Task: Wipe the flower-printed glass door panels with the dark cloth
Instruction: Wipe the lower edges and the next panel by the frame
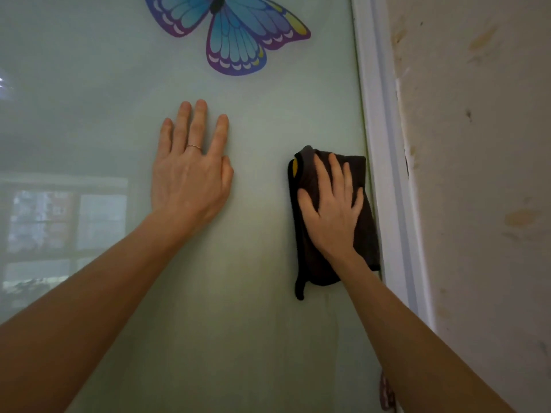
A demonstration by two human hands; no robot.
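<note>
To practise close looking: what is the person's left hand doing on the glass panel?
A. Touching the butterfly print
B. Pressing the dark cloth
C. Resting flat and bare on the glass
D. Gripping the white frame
C: the left hand lies flat and bare on the glass panel, below the butterfly print; the right hand presses the dark cloth.

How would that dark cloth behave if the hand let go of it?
The dark cloth looks soft and floppy: a corner droops below the right hand. It would probably slide down the smooth glass panel, since only the flat palm seems to pin it.
</note>
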